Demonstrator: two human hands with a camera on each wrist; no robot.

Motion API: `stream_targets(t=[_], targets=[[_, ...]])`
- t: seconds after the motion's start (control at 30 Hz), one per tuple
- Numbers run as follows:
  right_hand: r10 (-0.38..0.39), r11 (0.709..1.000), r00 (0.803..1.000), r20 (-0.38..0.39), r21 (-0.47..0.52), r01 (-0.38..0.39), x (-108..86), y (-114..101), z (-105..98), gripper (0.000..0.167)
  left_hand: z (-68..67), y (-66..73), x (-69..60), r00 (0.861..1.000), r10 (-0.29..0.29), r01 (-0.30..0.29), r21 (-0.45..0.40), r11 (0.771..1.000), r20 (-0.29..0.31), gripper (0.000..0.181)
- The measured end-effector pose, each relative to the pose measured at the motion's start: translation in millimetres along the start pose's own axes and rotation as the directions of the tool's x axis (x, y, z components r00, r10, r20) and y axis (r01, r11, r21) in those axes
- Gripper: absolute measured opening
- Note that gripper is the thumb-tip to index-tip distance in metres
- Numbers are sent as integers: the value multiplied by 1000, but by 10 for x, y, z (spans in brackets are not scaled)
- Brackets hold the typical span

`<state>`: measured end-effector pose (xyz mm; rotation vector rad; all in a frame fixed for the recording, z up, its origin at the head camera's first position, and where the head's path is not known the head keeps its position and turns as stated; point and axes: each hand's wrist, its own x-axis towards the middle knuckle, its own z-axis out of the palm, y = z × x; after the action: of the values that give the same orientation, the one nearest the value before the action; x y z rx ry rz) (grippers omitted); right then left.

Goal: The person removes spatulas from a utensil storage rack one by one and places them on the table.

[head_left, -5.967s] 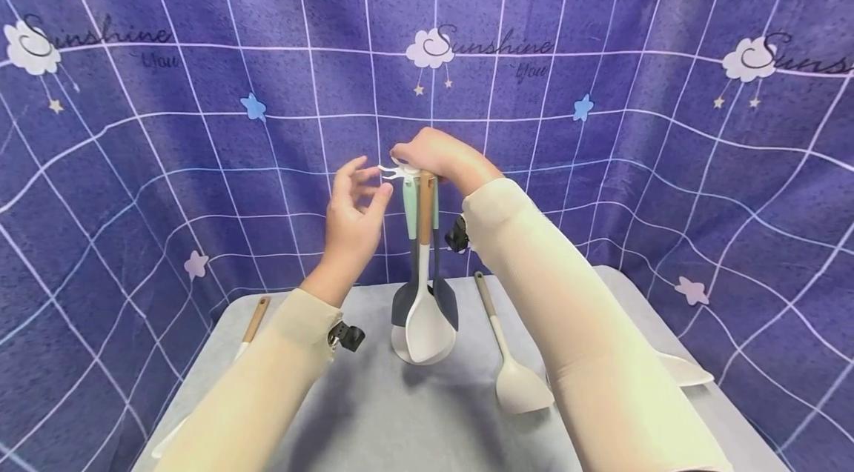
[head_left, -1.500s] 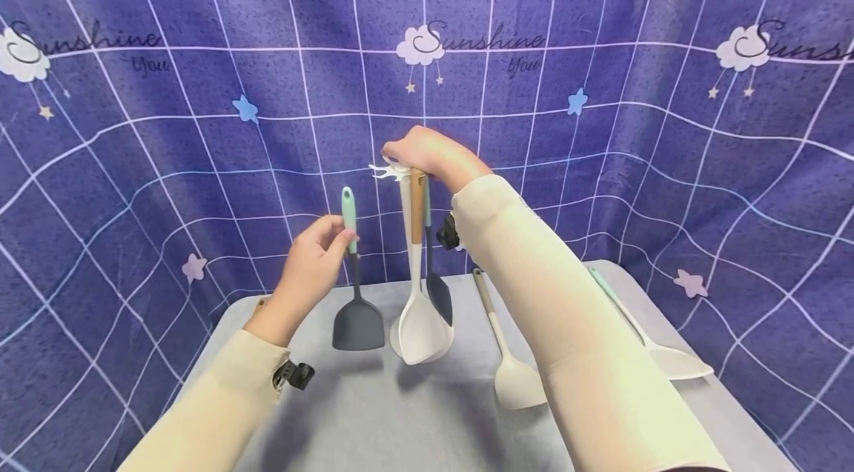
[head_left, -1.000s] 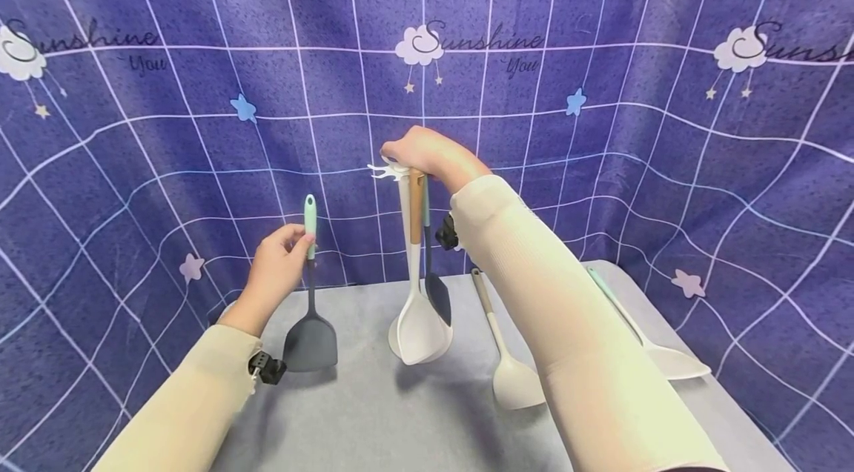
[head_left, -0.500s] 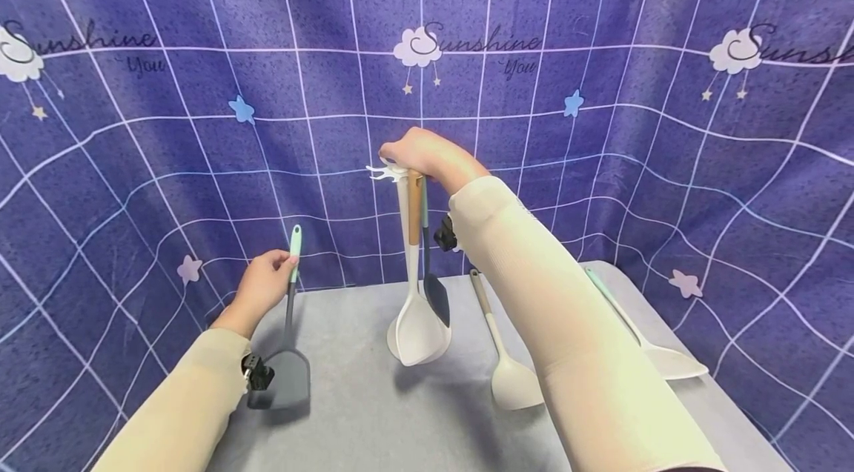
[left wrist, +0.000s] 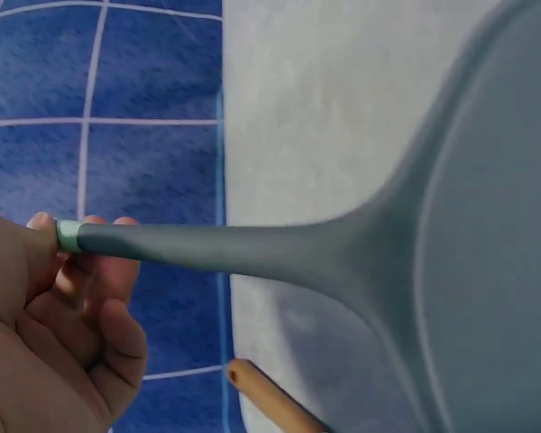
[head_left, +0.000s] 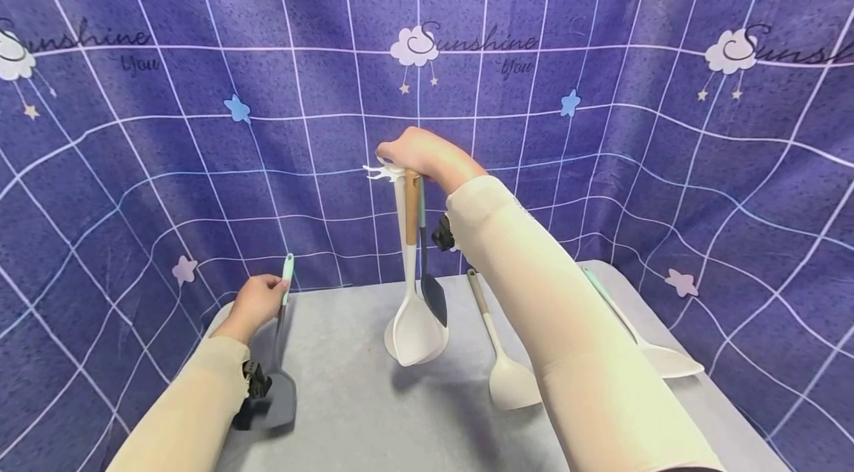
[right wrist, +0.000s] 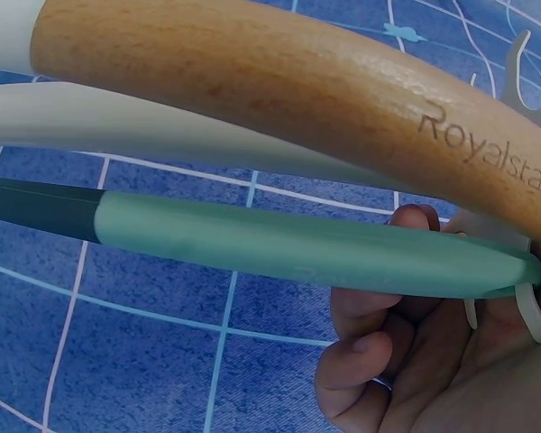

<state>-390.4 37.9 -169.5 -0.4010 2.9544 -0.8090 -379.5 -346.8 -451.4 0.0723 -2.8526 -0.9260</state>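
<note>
Your left hand (head_left: 259, 304) pinches a dark grey flat spatula with a mint-green handle (head_left: 283, 394); your right hand (head_left: 427, 153) grips a white hooked rack (head_left: 393, 171).

You have the spatula by its green handle between thumb and fingers, its blade low over the left side of the pale grey table (head_left: 353, 376), partly behind your wrist camera; whether it touches the surface you cannot tell. Your right fingers are curled at the rack's top, and below it hang a white ladle-like utensil with a wooden handle (head_left: 412, 216), a white-handled utensil (head_left: 401, 209) behind that, and a dark grey utensil with a mint-green handle (head_left: 435, 299), a hook through its handle end. To their right lie a cream spatula with a taupe handle (head_left: 514, 385) and, farther right, a white spoon with a mint-green handle (head_left: 669, 362). A wooden handle (left wrist: 275, 397) shows near your left hand.
</note>
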Motion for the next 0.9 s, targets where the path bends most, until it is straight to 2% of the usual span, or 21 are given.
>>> stream_targets(t=[0.13, 0.27, 0.53, 0.73, 0.83, 0.9], targets=[[-1, 1000, 1000, 9, 4, 0, -13, -2, -16, 49, 59, -103, 4, 1000, 3, -4, 25, 1000, 13, 44], [-6, 1000, 1000, 17, 10, 6, -15, 5, -27, 50, 98, -146, -23, 1000, 1, -2, 38, 999, 28, 44], [-11, 1000, 999, 30, 12, 10, -25, 6, -44, 51, 213, -288, -31, 996, -40, 35, 60, 998, 84, 44], [-1, 1000, 1000, 11, 13, 1, -7, 8, -10, 50, 278, -377, -64, 996, -16, 7, 97, 995, 88, 39], [2, 1000, 1000, 1, 13, -2, 1, 10, 5, 50, 293, -390, -83, 996, -29, 22, 82, 996, 84, 39], [-1, 1000, 1000, -1, 13, 1, -2, 11, 2, 51, 320, -445, -47, 995, -37, 32, 63, 998, 93, 38]])
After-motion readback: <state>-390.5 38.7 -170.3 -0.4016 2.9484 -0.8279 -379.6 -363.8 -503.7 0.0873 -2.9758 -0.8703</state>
